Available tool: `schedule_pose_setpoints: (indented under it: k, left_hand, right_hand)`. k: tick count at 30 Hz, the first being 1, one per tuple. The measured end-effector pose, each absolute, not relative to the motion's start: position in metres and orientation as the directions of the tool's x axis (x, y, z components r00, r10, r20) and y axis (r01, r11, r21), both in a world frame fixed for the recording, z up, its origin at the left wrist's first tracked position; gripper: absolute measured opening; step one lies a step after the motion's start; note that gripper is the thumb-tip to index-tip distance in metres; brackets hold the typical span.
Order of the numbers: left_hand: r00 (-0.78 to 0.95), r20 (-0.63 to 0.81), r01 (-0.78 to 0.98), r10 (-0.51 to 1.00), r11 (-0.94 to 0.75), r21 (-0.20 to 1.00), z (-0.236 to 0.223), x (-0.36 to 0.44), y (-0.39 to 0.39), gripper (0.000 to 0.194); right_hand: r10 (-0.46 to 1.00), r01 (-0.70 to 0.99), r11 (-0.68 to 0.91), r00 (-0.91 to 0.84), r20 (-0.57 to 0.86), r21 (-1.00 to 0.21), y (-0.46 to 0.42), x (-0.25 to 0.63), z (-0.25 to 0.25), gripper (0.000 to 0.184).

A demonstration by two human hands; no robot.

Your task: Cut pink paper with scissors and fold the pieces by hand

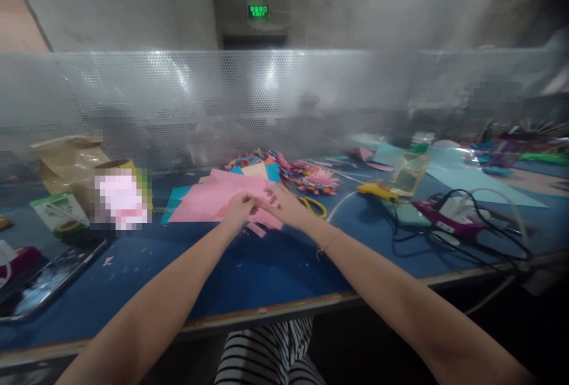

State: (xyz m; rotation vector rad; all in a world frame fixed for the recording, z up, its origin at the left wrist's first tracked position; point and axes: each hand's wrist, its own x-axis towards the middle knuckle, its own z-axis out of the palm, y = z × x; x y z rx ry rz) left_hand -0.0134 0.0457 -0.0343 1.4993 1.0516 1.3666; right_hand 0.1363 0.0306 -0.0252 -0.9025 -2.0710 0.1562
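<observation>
My left hand (240, 208) is closed in a pinch over the front of the pink paper sheets (200, 198). Its fingertips meet those of my right hand (288, 207), whose thumb and index finger are also pinched while the other fingers curl loosely above. A small piece of pink paper appears to be between the fingertips, mostly hidden and blurred. Pink paper scraps (256, 229) lie just below the hands. Under the pink sheets, blue paper (174, 202) sticks out at the left. Behind them sits a heap of multicoloured folded paper pieces (311, 176).
Yellow-handled scissors (315, 207) and a yellow glue gun (377, 191) lie to the right, near a bottle of clear liquid (408, 172) and a power strip (451, 222) with tangled cables. At left are a brown paper bag (66, 162), a small box (60, 214) and a tablet (57, 278).
</observation>
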Motion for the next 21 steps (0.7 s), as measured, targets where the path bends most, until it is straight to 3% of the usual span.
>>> schedule_pose_setpoints:
  k: [3, 9, 16, 21]
  left_hand:
    - [0.021, 0.218, -0.067, 0.976, -0.216, 0.974, -0.033, -0.012, 0.043, 0.01]
    - [0.113, 0.132, -0.228, 0.985, -0.104, 0.968, -0.028, -0.008, 0.035, 0.021]
    - [0.155, 0.156, -0.156, 0.976, -0.132, 0.979, -0.024, -0.005, 0.028, 0.03]
    - [0.158, 0.147, -0.181, 0.976, -0.118, 0.976, -0.025, -0.005, 0.028, 0.023]
  right_hand:
    - [0.547, 0.494, 0.816, -0.487, 0.681, -0.302, 0.034, 0.137, -0.026, 0.019]
    - [0.558, 0.533, 0.785, -0.388, 0.733, -0.316, 0.035, 0.137, -0.023, 0.018]
    - [0.791, 0.591, 0.564, -0.189, 0.581, -0.576, 0.026, 0.136, -0.012, 0.016]
    - [0.89, 0.368, 0.454, -0.224, 0.397, -0.811, 0.028, 0.136, -0.014, 0.02]
